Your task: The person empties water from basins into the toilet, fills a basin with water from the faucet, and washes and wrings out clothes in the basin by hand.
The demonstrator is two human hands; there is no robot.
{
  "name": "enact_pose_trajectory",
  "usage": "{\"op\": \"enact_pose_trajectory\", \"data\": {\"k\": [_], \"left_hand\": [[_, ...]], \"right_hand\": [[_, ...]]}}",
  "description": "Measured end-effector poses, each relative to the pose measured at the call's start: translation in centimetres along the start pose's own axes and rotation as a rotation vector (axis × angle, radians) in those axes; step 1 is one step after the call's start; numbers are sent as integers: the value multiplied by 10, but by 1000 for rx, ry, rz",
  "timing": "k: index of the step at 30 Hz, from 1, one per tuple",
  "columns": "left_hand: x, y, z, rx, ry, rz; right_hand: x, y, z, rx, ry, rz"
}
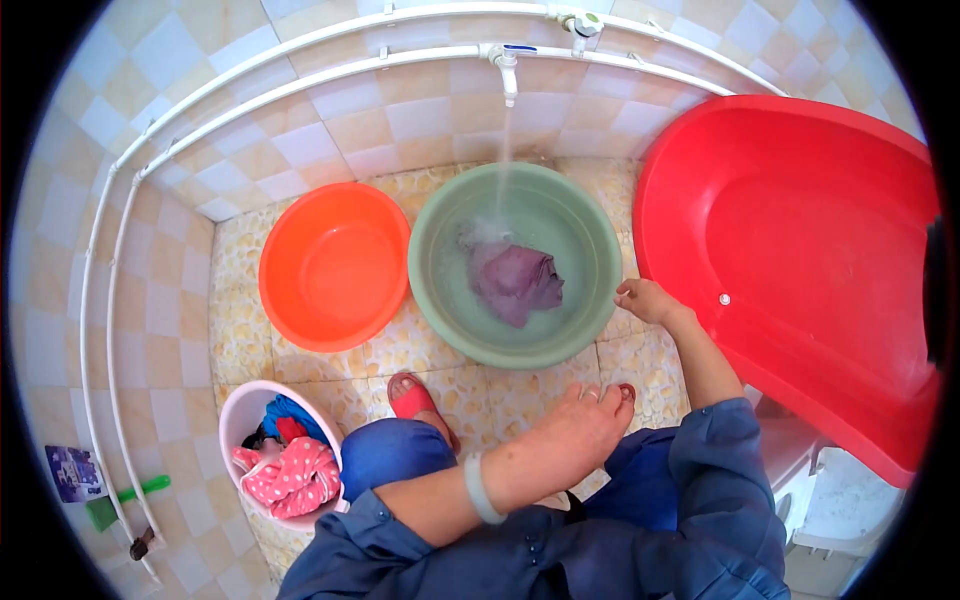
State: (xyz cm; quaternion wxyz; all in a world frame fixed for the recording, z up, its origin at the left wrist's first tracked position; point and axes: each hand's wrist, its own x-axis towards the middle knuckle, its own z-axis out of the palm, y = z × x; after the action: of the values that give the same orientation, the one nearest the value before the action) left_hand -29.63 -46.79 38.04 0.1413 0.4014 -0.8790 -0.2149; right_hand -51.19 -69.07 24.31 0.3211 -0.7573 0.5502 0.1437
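Observation:
My left hand (pixel 585 428) reaches across my lap to the right knee, back upward. Its fingers point away, bent down and slightly apart, nothing visible in them; a ring is on one finger and a pale bangle (pixel 484 489) on the wrist. My right hand (pixel 648 300) hangs just off the right rim of a green basin (pixel 430 325), fingers loosely bent, holding nothing visible. In the basin's water lies a crumpled purple cloth (pixel 517 280). Water runs from a white tap (pixel 508 72) into the basin beside the cloth.
An orange basin (pixel 335 268) stands left of the green one. Near my left knee, a pink tub (pixel 232 410) holds a polka-dot garment (pixel 297 473) and blue cloth (pixel 290 412). A large red bathtub (pixel 790 220) fills the right side. White pipes (pixel 300 77) line the tiled walls.

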Motion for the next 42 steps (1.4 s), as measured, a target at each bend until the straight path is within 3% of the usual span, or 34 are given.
{"op": "enact_pose_trajectory", "data": {"k": [42], "left_hand": [[-5, -2, -3, -10, -16, -14]], "right_hand": [[6, -5, 3, -20, 17, -45]]}}
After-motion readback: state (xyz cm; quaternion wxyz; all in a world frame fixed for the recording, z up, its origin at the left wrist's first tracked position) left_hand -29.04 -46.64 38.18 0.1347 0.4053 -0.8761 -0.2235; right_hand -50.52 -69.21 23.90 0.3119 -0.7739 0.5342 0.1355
